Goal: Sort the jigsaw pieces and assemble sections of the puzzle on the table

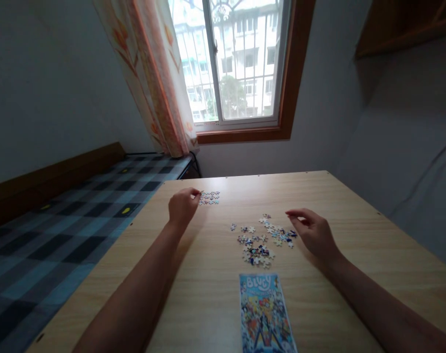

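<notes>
My left hand is at the far left of the table, thumb and fingertips pinched on a small jigsaw piece, mostly covered by the fingers. It is at the left edge of a small block of pieces laid out in short rows. Over the table on the right, my right hand has thumb and index tips drawn together; anything between them is too small to make out. Just left of it lies a loose scatter of jigsaw pieces, with a denser heap nearer me.
A colourful picture sheet marked "BLUEY" lies in front of me on the wooden table. Left of the table is a bed with a checked cover. Behind are a curtain and a barred window.
</notes>
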Demonstrator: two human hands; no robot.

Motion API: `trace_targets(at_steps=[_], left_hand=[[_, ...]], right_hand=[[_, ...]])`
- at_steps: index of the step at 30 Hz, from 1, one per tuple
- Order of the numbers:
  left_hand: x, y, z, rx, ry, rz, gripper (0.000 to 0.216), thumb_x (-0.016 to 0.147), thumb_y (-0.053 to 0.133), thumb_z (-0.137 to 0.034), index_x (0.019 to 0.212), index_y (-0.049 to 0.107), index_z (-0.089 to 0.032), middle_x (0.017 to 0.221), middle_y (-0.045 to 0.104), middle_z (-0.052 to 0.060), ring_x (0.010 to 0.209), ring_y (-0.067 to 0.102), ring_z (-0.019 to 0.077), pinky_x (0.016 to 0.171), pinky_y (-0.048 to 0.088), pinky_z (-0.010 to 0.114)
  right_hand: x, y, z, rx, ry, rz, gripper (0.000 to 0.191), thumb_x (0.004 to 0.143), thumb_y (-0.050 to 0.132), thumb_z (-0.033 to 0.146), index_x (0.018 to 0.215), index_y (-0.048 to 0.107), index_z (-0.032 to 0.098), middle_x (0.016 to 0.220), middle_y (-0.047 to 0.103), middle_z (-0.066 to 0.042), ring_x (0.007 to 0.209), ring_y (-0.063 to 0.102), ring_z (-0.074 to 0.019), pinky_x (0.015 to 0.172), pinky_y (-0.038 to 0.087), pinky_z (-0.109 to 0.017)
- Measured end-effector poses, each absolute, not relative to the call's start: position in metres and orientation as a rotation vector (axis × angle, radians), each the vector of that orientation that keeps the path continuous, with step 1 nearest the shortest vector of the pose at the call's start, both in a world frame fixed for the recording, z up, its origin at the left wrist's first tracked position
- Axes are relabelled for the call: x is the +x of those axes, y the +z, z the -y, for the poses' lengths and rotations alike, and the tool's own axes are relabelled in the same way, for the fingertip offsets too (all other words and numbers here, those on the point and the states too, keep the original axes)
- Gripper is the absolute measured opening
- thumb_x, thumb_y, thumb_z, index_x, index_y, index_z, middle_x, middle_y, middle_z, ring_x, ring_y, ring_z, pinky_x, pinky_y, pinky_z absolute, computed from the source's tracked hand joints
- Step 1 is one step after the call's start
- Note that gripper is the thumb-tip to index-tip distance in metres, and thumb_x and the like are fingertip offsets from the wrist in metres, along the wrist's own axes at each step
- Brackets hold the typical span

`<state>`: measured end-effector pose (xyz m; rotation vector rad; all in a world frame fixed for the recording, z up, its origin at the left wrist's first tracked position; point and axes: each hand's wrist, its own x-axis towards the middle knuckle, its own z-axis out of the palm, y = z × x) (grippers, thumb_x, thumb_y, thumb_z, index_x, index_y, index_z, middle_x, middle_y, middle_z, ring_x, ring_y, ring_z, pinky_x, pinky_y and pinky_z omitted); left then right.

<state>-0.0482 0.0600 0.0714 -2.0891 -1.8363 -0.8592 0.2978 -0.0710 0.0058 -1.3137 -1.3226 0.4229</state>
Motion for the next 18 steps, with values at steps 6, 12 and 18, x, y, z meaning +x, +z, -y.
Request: trace_targets(at_steps=[6,12,18], left_hand=[[-0.102,0.040,-0.081,-1.897,-0.402,2.172,0.030,0.090,0.053,-0.035,0.101,0.078,-0.024,0.098,0.076,0.010,0.090,0.069,0.0283,0.071,0.049,0.033],[-0.093,0.035,-0.080,-2.013,-0.252,2.153,0.031,0.091,0.050,-0.035,0.100,0.079,-0.027,0.104,0.075,0.008,0.093,0.069,0.0276,0.072,0.050,0.032],[-0.096,0.030,-0.077,-1.977,-0.332,2.189,0.037,0.093,0.048,-0.032,0.119,0.073,-0.028,0.107,0.075,0.009,0.095,0.069,0.0265,0.075,0.050,0.032]], right_hand=[[0.305,-0.005,0.064,-1.355,0.300,1.338,0.024,0.082,0.057,0.035,0.086,0.075,0.019,0.095,0.070,-0.007,0.090,0.064,-0.0191,0.072,0.052,-0.029],[0.304,-0.011,0.066,-1.390,0.348,1.334,0.025,0.081,0.056,0.035,0.087,0.075,0.019,0.097,0.070,-0.007,0.092,0.064,-0.0187,0.076,0.052,-0.028],[0.304,-0.016,0.068,-1.424,0.427,1.327,0.026,0.081,0.057,0.037,0.089,0.075,0.019,0.099,0.070,-0.006,0.094,0.065,-0.0187,0.079,0.052,-0.028]])
